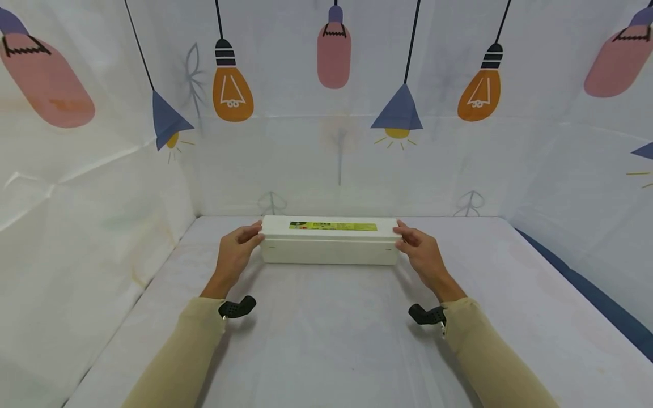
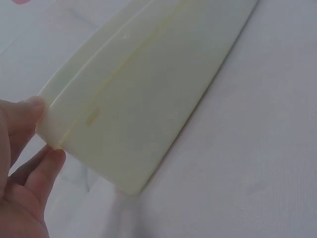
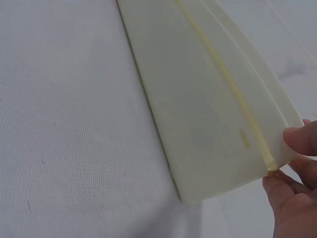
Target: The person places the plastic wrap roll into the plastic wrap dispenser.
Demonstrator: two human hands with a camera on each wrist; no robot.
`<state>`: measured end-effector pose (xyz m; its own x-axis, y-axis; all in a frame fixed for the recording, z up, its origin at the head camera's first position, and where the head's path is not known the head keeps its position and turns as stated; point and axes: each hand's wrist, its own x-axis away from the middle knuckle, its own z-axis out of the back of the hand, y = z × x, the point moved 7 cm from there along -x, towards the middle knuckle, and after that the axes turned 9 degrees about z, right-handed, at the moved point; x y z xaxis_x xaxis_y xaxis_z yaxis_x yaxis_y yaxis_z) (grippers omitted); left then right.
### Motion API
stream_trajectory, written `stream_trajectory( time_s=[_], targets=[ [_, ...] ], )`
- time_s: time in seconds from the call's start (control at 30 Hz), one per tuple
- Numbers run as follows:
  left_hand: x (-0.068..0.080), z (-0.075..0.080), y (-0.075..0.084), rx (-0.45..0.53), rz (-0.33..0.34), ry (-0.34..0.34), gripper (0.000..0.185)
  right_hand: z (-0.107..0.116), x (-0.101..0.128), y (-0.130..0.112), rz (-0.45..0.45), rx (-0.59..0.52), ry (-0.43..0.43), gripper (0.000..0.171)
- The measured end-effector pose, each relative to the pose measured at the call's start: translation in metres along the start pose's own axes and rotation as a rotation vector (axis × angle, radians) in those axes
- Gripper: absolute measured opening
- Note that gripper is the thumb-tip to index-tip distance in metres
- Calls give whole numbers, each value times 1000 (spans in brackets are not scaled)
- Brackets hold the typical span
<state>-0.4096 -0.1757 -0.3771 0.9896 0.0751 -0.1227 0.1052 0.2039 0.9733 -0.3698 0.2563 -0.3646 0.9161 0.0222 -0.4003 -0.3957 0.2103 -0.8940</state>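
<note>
A long white lidded box (image 1: 329, 251) lies crosswise on the table near its back edge, with a yellow-green label (image 1: 333, 226) on top of its lid. My left hand (image 1: 237, 252) grips the box's left end by the lid. In the left wrist view, the thumb (image 2: 33, 106) is at the lid's upper edge and a fingertip (image 2: 57, 157) at the yellowish seam. At the opposite end, my right hand (image 1: 422, 252) holds the lid the same way, its thumb (image 3: 299, 139) near the upper corner. The lid looks seated on the box. Fingers behind the ends are partly hidden.
A white cloth covers the table (image 1: 326, 334). White sheeting (image 1: 285, 164) printed with lamps and bulbs hangs behind and along both sides. A dark blue strip (image 1: 586, 283) runs beside the right table edge. Black wrist mounts (image 1: 237, 307) sit at both cuffs.
</note>
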Motion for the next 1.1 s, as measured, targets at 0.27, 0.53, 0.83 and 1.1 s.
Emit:
stream_trajectory(
  time_s=[0.27, 0.53, 0.83, 1.1],
  targets=[
    [0, -1, -5, 22, 59, -21, 46, 0, 0, 0, 26, 43, -20, 35],
    [-1, -3, -7, 29, 113, -18, 55, -1, 2, 0, 41, 82, -26, 34],
    [3, -2, -5, 16, 111, 16, 48, 0, 2, -4, 66, 72, -34, 34],
    [3, -3, -5, 5, 115, 9, 47, 1, -1, -1, 73, 111, -29, 33]
  ],
)
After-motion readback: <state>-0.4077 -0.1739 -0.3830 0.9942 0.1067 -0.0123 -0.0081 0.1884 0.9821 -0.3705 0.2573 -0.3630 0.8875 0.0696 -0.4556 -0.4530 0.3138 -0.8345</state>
